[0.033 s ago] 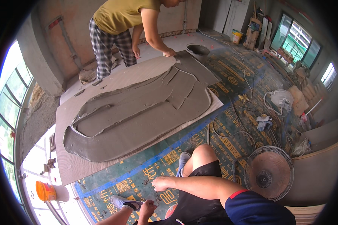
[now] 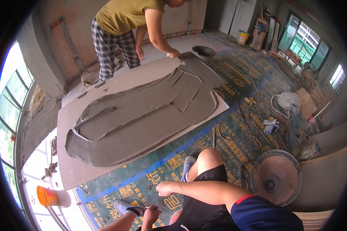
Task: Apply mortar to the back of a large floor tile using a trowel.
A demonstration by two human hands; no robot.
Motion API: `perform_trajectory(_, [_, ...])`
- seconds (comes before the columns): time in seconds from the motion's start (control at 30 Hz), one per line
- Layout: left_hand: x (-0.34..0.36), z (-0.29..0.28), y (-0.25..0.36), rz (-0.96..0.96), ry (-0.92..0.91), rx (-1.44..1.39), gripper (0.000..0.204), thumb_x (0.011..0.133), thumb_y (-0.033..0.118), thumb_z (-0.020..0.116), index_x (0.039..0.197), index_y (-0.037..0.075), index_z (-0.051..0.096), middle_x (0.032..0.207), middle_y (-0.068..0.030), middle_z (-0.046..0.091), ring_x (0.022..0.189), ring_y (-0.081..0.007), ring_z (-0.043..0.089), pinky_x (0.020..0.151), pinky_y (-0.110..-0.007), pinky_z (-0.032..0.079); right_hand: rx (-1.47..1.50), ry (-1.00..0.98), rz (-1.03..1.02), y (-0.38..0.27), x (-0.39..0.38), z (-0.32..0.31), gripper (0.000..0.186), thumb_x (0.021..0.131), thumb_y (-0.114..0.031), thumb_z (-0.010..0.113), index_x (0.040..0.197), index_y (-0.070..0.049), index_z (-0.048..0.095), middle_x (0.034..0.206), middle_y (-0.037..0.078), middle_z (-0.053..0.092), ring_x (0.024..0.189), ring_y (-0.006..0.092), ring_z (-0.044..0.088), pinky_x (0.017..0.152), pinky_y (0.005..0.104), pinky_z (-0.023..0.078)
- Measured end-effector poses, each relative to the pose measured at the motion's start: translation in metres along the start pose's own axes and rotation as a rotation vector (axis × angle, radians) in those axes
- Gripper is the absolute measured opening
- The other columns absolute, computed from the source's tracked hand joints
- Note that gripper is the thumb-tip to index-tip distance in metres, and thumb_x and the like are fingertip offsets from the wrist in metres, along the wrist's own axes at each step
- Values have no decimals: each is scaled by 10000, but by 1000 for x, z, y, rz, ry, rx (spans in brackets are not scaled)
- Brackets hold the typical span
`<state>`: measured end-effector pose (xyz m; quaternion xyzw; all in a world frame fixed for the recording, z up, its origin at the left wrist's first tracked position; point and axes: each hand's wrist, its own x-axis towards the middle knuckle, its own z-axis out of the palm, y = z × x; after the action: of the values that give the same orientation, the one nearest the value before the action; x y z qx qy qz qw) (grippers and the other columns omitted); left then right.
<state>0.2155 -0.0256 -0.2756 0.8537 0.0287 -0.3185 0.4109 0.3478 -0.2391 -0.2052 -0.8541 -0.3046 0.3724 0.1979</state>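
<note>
My left hand [image 2: 152, 214] is low over my lap, beside my left shoe [image 2: 128, 208]. Its fingers are curled together, and whatever they may hold is too small or hidden to make out. Just to its right, my right hand [image 2: 166, 188] hangs closed in front of my bent knee, with no object showing in it. Neither hand touches the large panel [image 2: 76, 169] lying ahead of me. Wet grey mortar [image 2: 142, 119] coats much of that panel in a thick layer with raised ridges. At its far edge a co-worker [image 2: 129, 17] bends over, one hand [image 2: 173, 54] at the mortar's end.
A dark bucket [image 2: 203, 54] stands past the panel's far right corner. To my right are a round fan [image 2: 275, 178], loose cables [image 2: 239, 136] and a coiled-cord appliance [image 2: 289, 101]. An orange and white bucket [image 2: 52, 196] is at left. Printed green sheeting [image 2: 235, 77] covers the floor.
</note>
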Motion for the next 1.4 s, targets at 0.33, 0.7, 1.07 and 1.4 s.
perform_trajectory(0.33, [-5, -6, 20, -106, -36, -21, 390, 654, 182, 721, 984, 2, 619, 914, -177, 668, 890, -299, 648, 772, -353, 502, -14, 11, -4, 3, 1, 2, 303, 798, -267, 586, 809, 27, 656, 802, 228, 649, 801, 362, 642, 723, 442, 504])
perform_trajectory(0.7, [-7, -8, 23, -104, -19, 4, 372, 657, 195, 716, 973, 22, 625, 895, -170, 669, 879, -303, 647, 768, -355, 500, 6, 30, 0, 1, -2, 0, 300, 797, -261, 569, 828, 26, 652, 822, 226, 649, 810, 366, 639, 737, 451, 500])
perform_trajectory(1.07, [-12, -11, 32, -45, 22, 32, 394, 647, 160, 725, 985, -14, 620, 843, -155, 675, 791, -234, 656, 710, -314, 502, 26, -5, 11, 0, -2, -3, 294, 796, -249, 559, 889, 18, 642, 849, 226, 649, 832, 369, 634, 748, 455, 494])
perform_trajectory(1.4, [-9, -6, 28, -53, -2, 66, 360, 727, 184, 693, 1033, 12, 616, 903, -148, 680, 861, -241, 662, 750, -331, 504, 4, -23, -30, 1, -6, -4, 289, 804, -284, 567, 824, -10, 656, 840, 210, 654, 815, 354, 638, 739, 442, 491])
